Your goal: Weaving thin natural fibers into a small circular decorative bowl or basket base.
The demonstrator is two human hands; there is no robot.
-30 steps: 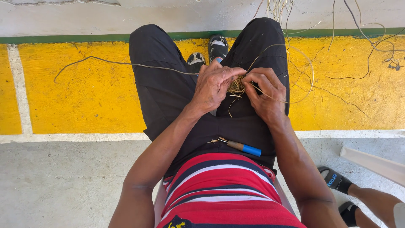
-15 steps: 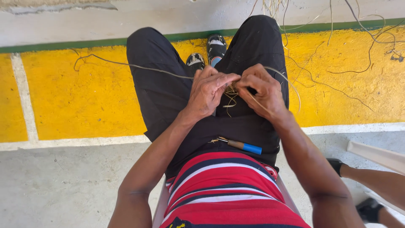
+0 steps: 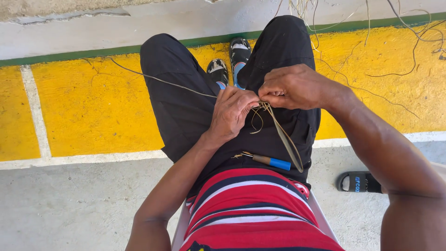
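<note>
At the centre of the frame we see the left hand point(image 3: 234, 111) and the right hand point(image 3: 292, 87) meeting over the lap, fingers curled narrow. Both pinch the same small knot of plant fibre strands point(image 3: 265, 108), the left from the lower left, the right from the upper right, with their fingertips touching or nearly so. From this knot a flat, wider fibre strip point(image 3: 288, 139) hangs down and to the right, ending near the waistband, while thinner curls loop just below the left hand. A single long thin strand point(image 3: 158, 80) runs from the left hand toward the upper left, across the thigh and over the floor.

Just below the hands, on the black trousers point(image 3: 186, 111), we note a slim tool with a brown and blue handle point(image 3: 272, 161) lying nearly level. Below it, a red, white and dark striped shirt point(image 3: 251, 209) fills the lower centre. Between the knees, at upper centre, we see two sandalled feet point(image 3: 230, 62). The floor carries a yellow painted band point(image 3: 93, 107) edged in white and green. Loose fibres point(image 3: 409, 42) lie scattered at upper right, and a black sandal point(image 3: 357, 182) rests at lower right.
</note>
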